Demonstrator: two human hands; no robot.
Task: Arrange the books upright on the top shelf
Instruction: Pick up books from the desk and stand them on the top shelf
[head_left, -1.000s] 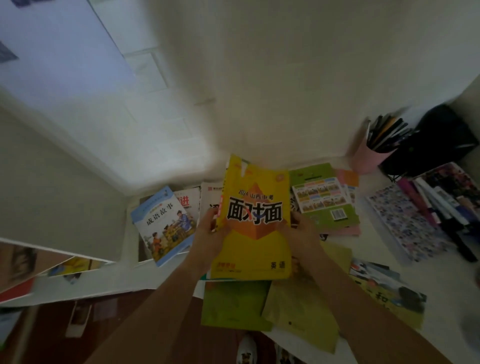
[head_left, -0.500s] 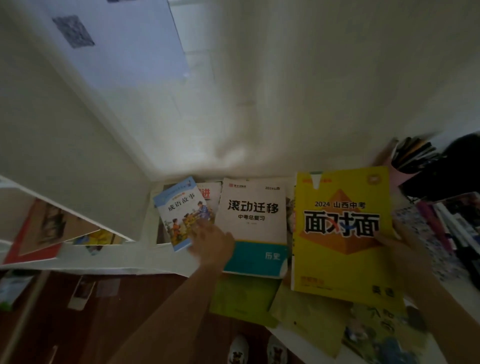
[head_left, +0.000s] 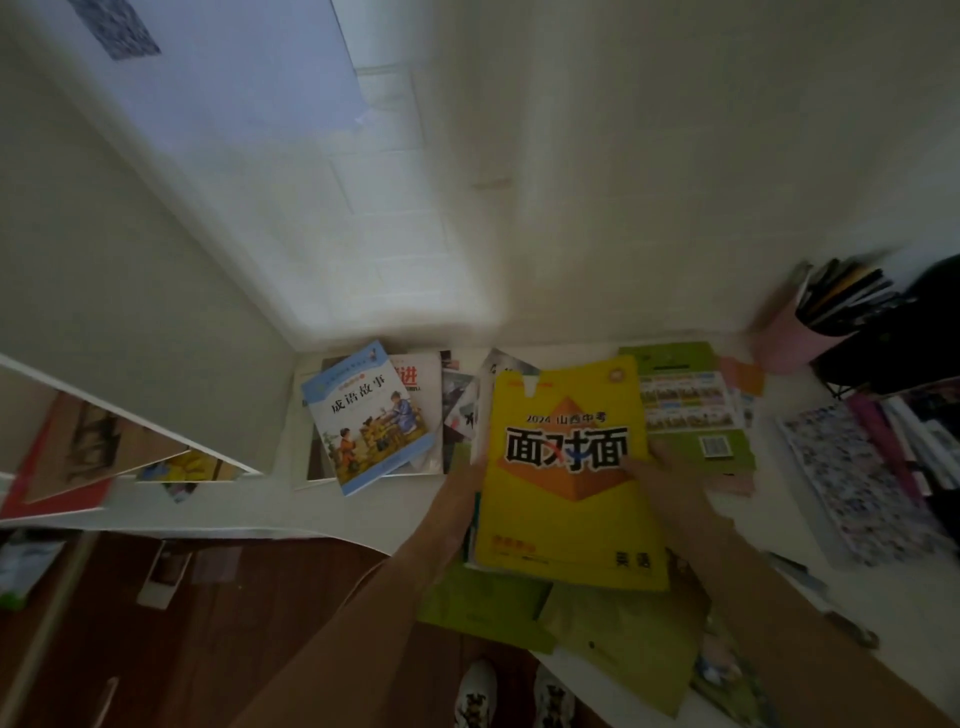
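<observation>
A big yellow book (head_left: 566, 483) with black characters lies on top of another book, of which only a teal edge shows at its left side. My left hand (head_left: 465, 480) grips the left edge of this stack. My right hand (head_left: 670, 470) holds the yellow book's right edge. Left of them, a blue storybook (head_left: 366, 415) lies tilted on a white book with red print (head_left: 421, 395). A green book (head_left: 691, 410) lies flat to the right. All rest on the white shelf top (head_left: 769, 525).
A pink cup of pens (head_left: 795, 332) and a black object (head_left: 904, 332) stand at the back right. A patterned notebook (head_left: 852, 483) and more books lie at the right. Green sheets (head_left: 613, 623) hang over the front edge. A lower shelf (head_left: 83, 447) with books is at left.
My right hand has brought the yellow book back left onto the white and teal book. My left hand moved from the blue storybook to the stack's left edge.
</observation>
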